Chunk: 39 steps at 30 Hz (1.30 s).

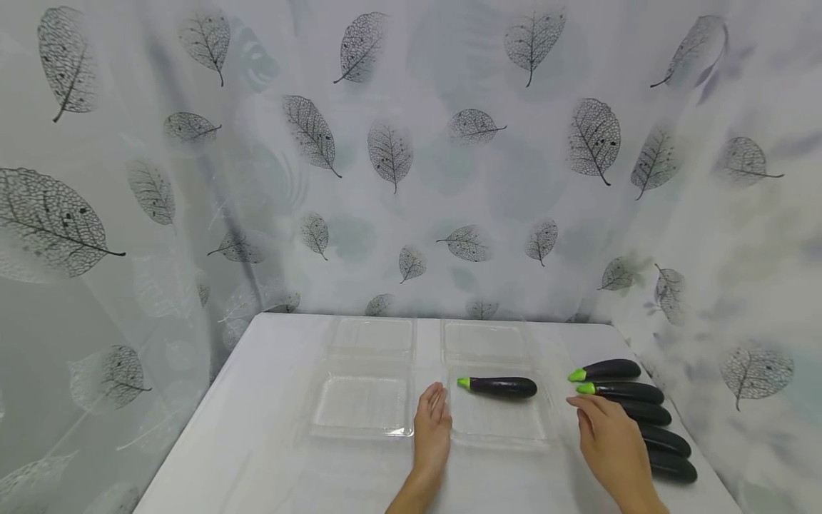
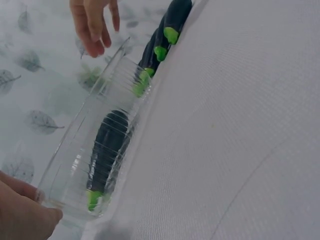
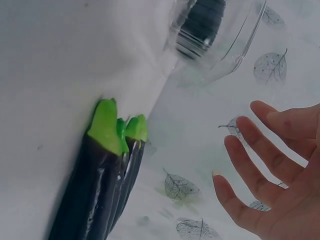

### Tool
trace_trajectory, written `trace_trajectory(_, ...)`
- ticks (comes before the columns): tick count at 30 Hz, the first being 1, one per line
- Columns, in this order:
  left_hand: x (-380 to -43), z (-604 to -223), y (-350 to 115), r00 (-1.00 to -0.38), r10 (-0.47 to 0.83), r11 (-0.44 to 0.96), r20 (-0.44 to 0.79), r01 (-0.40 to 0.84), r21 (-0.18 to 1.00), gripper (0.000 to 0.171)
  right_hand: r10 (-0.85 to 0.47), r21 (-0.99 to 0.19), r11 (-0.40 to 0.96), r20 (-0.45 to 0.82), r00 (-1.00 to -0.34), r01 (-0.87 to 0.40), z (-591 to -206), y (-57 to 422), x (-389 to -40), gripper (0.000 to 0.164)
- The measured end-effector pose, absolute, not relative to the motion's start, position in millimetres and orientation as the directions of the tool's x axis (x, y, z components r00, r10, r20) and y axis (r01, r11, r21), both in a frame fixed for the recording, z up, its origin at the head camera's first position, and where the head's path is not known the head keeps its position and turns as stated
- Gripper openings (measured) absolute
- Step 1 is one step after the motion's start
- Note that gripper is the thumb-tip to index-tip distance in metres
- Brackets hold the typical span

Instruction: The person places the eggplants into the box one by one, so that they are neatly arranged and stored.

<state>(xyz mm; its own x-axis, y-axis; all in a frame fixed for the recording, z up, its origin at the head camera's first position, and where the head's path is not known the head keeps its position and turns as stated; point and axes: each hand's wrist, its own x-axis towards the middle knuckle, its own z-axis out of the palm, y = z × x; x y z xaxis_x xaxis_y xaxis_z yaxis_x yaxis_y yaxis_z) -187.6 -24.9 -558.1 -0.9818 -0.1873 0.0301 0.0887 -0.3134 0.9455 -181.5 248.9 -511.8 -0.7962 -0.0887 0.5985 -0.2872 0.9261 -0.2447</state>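
One dark purple eggplant [image 1: 504,387] with a green stem end lies inside the right-hand clear plastic container [image 1: 501,432], whose hinged lid is folded back. At that container's left edge my left hand [image 1: 432,437] rests with its fingers fairly straight, touching the rim in the left wrist view. My right hand [image 1: 613,448] hovers at the right, near the stem ends of several eggplants [image 1: 668,441] lying in a row. Its fingers [image 3: 262,162] are spread and loosely bent in the right wrist view, with nothing between them. The hand partly covers the row in the head view.
A second clear container [image 1: 362,432], also with its lid back, stands to the left. White cloth covers the table [image 1: 257,428]. A leaf-printed curtain [image 1: 424,171] hangs behind and along both sides, close to the eggplant row at the right edge.
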Motion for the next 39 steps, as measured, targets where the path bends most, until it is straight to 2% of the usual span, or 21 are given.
trace_trajectory(7,-188,-559,-26,-0.982,-0.188,-0.294,0.016,0.071,0.953,0.057,-0.01,-0.284,0.946,0.464,-0.886,-0.159,-515,261,-173,0.022)
trace_trajectory(17,-188,-559,-27,-0.984,-0.18,-0.274,0.007,0.057,0.96,0.055,0.067,-0.287,0.957,0.36,-0.931,-0.042,-518,280,-165,0.023)
trace_trajectory(24,-189,-558,-27,-0.982,-0.191,-0.291,0.015,0.071,0.954,0.058,0.082,-0.284,0.959,0.312,-0.947,-0.011,-522,298,-163,0.025)
trace_trajectory(36,-189,-556,-28,-0.982,-0.191,-0.294,0.015,0.072,0.953,0.059,0.005,-0.24,0.97,0.22,-0.976,-0.049,-528,334,-160,0.03)
trace_trajectory(39,-189,-557,-28,-0.981,-0.194,-0.297,0.012,0.07,0.952,0.06,-0.003,-0.231,0.972,0.164,-0.986,-0.041,-527,342,-160,0.031)
